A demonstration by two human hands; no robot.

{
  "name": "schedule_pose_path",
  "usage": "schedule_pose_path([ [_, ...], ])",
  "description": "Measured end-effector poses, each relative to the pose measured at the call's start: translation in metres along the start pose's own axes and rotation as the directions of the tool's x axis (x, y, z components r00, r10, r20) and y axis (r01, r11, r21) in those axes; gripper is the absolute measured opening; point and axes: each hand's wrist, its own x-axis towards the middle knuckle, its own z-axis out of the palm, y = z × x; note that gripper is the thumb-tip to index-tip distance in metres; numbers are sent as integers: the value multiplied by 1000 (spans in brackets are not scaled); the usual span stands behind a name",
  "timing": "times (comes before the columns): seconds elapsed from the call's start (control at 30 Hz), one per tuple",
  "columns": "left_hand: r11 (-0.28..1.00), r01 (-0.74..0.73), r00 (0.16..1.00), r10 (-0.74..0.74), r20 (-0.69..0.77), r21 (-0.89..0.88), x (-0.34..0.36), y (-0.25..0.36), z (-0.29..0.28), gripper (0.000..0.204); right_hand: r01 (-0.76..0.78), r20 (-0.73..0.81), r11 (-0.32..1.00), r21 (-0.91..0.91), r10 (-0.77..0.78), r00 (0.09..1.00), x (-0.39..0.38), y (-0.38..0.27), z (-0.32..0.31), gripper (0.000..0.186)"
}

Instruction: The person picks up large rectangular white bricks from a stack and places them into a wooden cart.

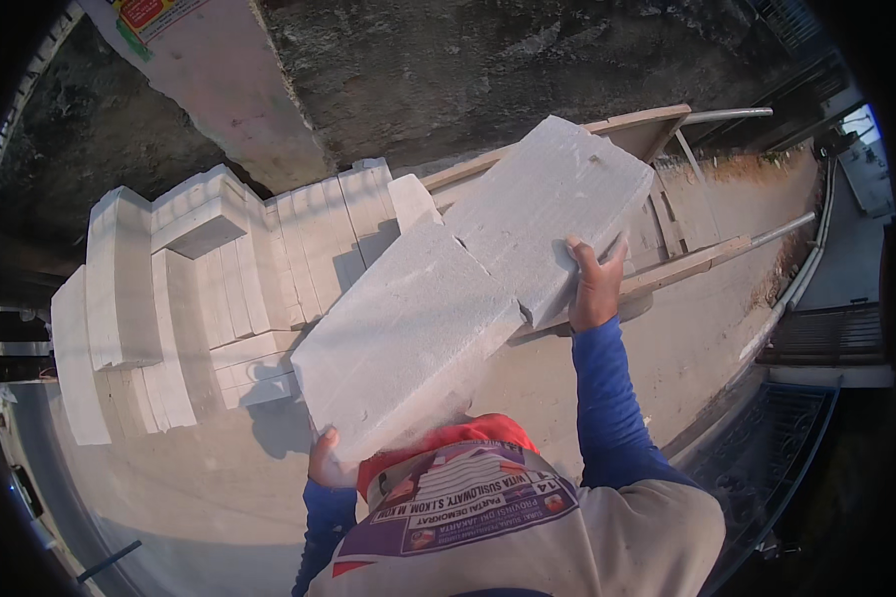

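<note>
Carrying two pale grey lightweight blocks, slabs laid side by side and tilting up toward the far right. Gripping the near block (403,343) at its near left corner with the left hand (324,460), fingers curling under the edge, thumb side showing. Clasping the far block (553,214) along its right edge with the right hand (595,286), fingers wrapping over the top face, blue sleeve running down to the near side. Blocks touching along their long edges, both raised clear of the ground, above a printed vest at the near edge. Standing behind them, to the left, a stack of similar white blocks (194,289), some upright, some flat. Lying far right, under the far block, a wooden handcart (687,254) with pale handles.
</note>
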Motion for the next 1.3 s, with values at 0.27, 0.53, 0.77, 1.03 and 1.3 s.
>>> schedule_pose_path([
  [0.27, 940, 341, 934, -337, 115, -16, 201, -102, 108, 47, 89, -400, 992, -88, -117, 909, 139, 28, -155, 109],
  [0.53, 797, 604, 782, -593, 192, -1, 347, -192, 137, 49, -130, -593, 965, -229, -32, 804, 254, 122, -219, 118],
  [0.77, 792, 607, 778, -610, 149, 66, 448, -213, 138, 43, -209, -609, 960, -185, 55, 791, 351, 207, -219, 116],
  [1.03, 763, 638, 770, -627, -121, 102, 513, -252, 130, 52, -177, -503, 969, -170, 69, 861, 410, 290, -227, 112],
  [1.3, 775, 611, 756, -511, -409, 162, 554, -261, 125, 57, -303, -617, 899, -315, 48, 786, 397, 279, -183, 120],
])
